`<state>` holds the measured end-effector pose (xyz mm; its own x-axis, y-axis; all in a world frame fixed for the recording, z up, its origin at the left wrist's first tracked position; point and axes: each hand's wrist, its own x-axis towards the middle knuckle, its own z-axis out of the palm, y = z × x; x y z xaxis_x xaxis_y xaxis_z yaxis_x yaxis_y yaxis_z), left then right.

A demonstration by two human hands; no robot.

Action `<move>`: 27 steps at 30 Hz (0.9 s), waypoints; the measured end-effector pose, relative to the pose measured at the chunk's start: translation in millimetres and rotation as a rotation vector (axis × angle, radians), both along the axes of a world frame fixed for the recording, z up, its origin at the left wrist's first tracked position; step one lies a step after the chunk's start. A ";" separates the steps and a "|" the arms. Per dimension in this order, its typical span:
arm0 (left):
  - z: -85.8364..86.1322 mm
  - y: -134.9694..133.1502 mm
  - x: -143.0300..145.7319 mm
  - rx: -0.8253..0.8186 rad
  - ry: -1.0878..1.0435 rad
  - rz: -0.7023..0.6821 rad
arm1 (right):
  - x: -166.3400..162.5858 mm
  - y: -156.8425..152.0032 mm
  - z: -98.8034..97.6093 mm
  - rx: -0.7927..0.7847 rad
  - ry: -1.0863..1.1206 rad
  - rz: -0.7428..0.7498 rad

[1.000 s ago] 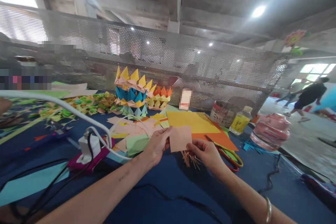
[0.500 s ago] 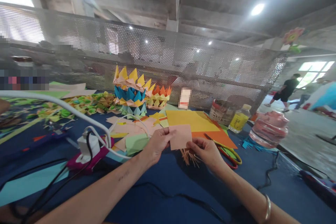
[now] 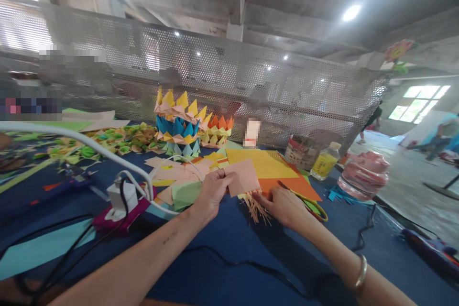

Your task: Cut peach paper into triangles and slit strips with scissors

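Seemingly to leave most of it free, the left hand (image 3: 214, 192) pinches the pink square (image 3: 245, 178); by the paper fringe (image 3: 255, 210), the right hand (image 3: 286, 206)'s grip is unclear.

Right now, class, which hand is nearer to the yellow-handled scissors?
Right. The right hand is beside the scissors, partly hiding them; the left hand, holding pink paper, is farther off to their left.

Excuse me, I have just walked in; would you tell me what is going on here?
The person's left hand holds a small pink sheet above a blue table. The right hand is by the scissors and some thin paper strips; whether it grips anything is unclear. Beyond lie a yellow sheet and an orange sheet, with pointed paper rings stacked to their left.
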<state>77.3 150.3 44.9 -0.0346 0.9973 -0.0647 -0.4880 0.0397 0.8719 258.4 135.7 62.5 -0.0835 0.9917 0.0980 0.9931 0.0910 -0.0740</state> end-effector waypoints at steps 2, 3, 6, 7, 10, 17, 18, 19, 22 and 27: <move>0.0 0.1 -0.1 0.002 -0.002 -0.003 | -12.4 2.2 -2.3 -0.018 -0.073 0.012; 0.0 0.2 -0.2 0.003 -0.002 -0.005 | -17.3 4.2 -3.2 -0.031 -0.108 0.025; 0.4 0.9 -0.9 0.005 0.000 -0.014 | -25.7 10.6 -3.5 -0.077 -0.192 0.079; 0.5 1.1 -1.2 0.006 0.002 -0.020 | -26.6 12.2 -2.4 -0.093 -0.209 0.096; 0.9 1.1 -1.9 0.011 0.009 -0.038 | -26.2 14.5 4.0 -0.138 -0.244 0.125; 0.5 -0.4 -2.0 0.017 0.022 -0.059 | -21.0 18.5 13.5 -0.157 -0.256 0.104; 0.5 -0.5 -2.0 0.017 0.021 -0.061 | -20.2 19.7 13.0 -0.155 -0.249 0.101; 0.7 -0.5 -2.0 0.016 0.019 -0.061 | -19.4 21.0 12.4 -0.155 -0.241 0.100; 1.5 -0.6 -2.1 0.010 0.012 -0.053 | -15.8 23.9 12.5 -0.158 -0.202 0.103; 3.8 -0.9 -2.5 0.005 0.007 -0.049 | -4.3 25.3 22.1 -0.225 -0.079 0.150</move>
